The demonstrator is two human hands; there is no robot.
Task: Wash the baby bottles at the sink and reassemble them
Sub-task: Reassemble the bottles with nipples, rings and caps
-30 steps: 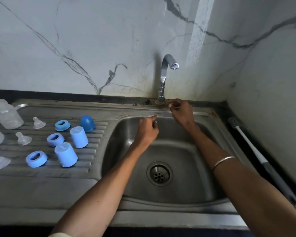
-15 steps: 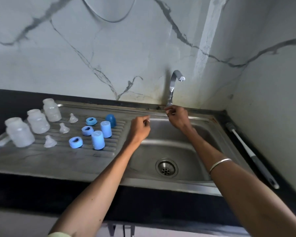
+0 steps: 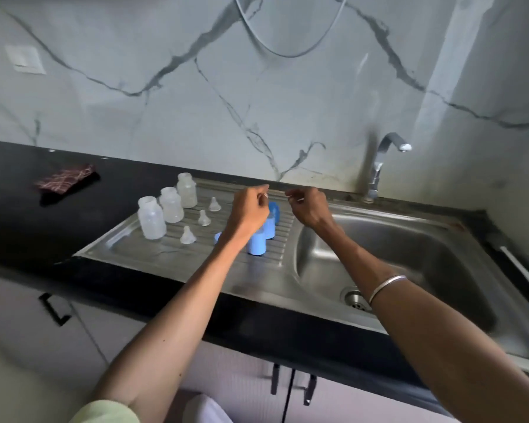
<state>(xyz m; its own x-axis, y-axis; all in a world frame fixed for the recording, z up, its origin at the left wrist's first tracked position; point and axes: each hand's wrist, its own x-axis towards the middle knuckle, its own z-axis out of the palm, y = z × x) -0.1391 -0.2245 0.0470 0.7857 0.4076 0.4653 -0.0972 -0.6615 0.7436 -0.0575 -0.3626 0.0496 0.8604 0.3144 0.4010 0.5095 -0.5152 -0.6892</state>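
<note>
We see our left hand and our right hand held up side by side over the metal drying rack. The fingers of both hands are curled, and we cannot tell if they hold anything. Left of our left hand stand three clear bottles and three little clear teats. Blue caps stand just under our left hand. The sink and the tap are to the right of our right hand.
</note>
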